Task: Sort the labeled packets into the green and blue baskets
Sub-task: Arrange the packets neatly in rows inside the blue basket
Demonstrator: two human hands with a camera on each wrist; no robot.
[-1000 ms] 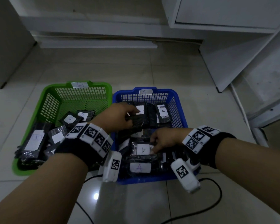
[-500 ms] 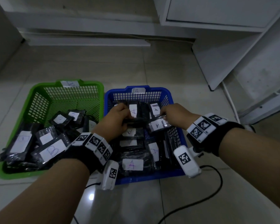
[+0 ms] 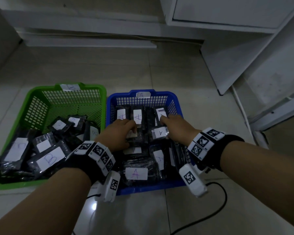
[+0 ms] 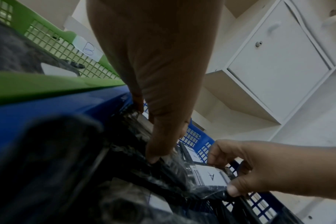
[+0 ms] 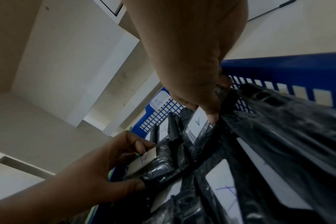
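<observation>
On the floor, the green basket [image 3: 32, 106] tagged B holds several black packets with B labels [image 3: 49, 159]. Beside it on the right, the blue basket [image 3: 175, 102] tagged A is full of black packets with A labels [image 3: 136, 173]. Both hands are inside the blue basket. My left hand [image 3: 132, 131] pinches the edge of a black packet [image 4: 136, 136] near the basket's middle left. My right hand [image 3: 165, 123] grips a packet with an A label [image 3: 159, 133], thumb under its near edge [image 4: 233, 189]. Its fingers [image 5: 211, 115] curl over the plastic.
White cabinet and shelf units [image 3: 227, 12] stand behind and to the right. A leaning white panel [image 3: 227, 65] lies right of the blue basket. A black cable [image 3: 222, 200] curls on the tiled floor in front of the blue basket.
My right hand took an A packet from the front middle of the blue basket and carried it toward the back right. My left hand stayed on its packet, shifting slightly.
</observation>
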